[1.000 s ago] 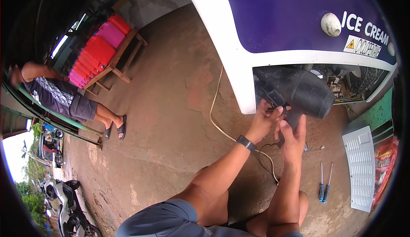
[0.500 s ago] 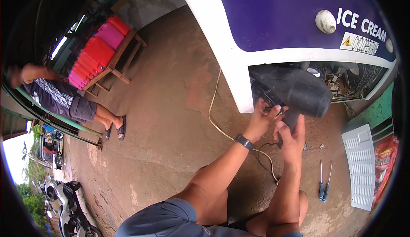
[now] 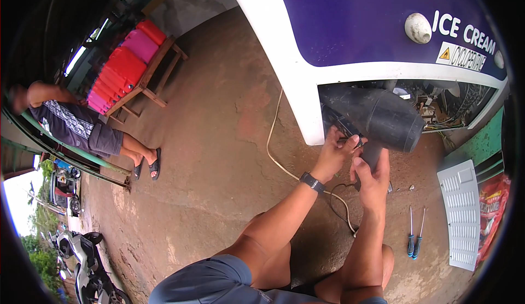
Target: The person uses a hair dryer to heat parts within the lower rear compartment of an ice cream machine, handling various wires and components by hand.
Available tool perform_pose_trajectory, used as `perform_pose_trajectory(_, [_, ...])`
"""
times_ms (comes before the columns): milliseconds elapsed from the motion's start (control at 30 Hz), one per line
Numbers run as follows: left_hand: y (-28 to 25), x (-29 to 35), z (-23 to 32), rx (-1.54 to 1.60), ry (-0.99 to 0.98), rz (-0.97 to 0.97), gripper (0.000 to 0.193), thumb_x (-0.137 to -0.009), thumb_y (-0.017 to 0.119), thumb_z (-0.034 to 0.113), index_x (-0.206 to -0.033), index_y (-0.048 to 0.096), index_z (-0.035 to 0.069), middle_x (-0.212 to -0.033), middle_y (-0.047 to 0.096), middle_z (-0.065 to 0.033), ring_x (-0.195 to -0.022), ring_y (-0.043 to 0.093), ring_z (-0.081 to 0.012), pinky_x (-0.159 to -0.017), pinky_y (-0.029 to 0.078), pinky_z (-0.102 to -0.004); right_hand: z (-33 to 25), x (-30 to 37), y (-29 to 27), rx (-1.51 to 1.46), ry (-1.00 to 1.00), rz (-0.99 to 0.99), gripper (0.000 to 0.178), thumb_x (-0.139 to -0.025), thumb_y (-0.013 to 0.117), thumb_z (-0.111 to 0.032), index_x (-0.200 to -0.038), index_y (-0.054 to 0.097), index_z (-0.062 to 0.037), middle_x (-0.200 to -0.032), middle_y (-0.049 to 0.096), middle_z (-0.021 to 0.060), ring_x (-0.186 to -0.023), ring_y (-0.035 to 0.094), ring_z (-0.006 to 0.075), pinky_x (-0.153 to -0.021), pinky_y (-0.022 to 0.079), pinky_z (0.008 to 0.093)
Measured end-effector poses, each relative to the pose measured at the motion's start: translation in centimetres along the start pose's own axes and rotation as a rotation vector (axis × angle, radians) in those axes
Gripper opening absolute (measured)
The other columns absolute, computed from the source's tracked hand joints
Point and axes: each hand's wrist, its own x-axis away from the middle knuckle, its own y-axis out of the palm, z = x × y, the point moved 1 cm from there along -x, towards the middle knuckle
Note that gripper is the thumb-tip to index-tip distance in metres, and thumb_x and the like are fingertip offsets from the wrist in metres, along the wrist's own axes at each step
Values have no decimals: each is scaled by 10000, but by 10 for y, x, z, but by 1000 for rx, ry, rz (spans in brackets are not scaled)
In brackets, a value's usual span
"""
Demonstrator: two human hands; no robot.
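My right hand is wrapped round the handle of a black blower, shaped like a large hair dryer. The blower's narrower end reaches into the open lower compartment of a white and purple ice cream freezer. Just left of the blower, my left hand, with a dark watch on its wrist, pinches the near end of a slim black part. That part's far end goes into the compartment, where the blower and the freezer's corner partly hide it.
Two blue-handled screwdrivers lie on the floor at right, near a grey louvred panel and a red bag. A pale cable crosses the floor. Far left are a person, red and pink containers on a wooden stand, and a motorcycle.
The blower has shifted very slightly to the left with my right hand. My left hand keeps its grip on the slim black part in nearly the same place.
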Motion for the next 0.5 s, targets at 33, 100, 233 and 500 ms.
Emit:
perform_pose_trajectory(33, [0,0,0,1,0,0,470,-1041,688,207,-1373,412,23,-1277,611,-152,-1182,705,-257,-946,628,-370,0,0,0,1,3,0,546,-955,673,-93,-1466,485,-55,-1012,601,17,-738,547,63,-596,462,228])
perform_pose_trajectory(100, [-1,1,1,4,-30,17,481,-1057,655,154,-1445,400,28,-1265,613,-113,-1091,678,-167,-873,564,-287,-1,0,1,-1,8,-1,546,-954,667,-85,-1467,484,-55,-1011,601,17,-739,547,62,-596,463,229])
perform_pose_trajectory(233, [-1,0,-2,12,-32,21,456,-1059,649,145,-1430,410,31,-1251,614,-109,-1059,678,-155,-856,562,-281,-1,1,2,-6,16,4,548,-951,663,-71,-1468,483,-54,-1010,599,16,-741,547,60,-595,462,228])
perform_pose_trajectory(500, [0,0,-2,-31,-32,34,441,-1054,651,135,-1418,419,47,-1236,618,-86,-1031,672,-143,-832,558,-277,1,1,1,-5,0,-1,524,-957,650,-54,-1457,491,-49,-1012,601,12,-749,543,57,-597,460,225])
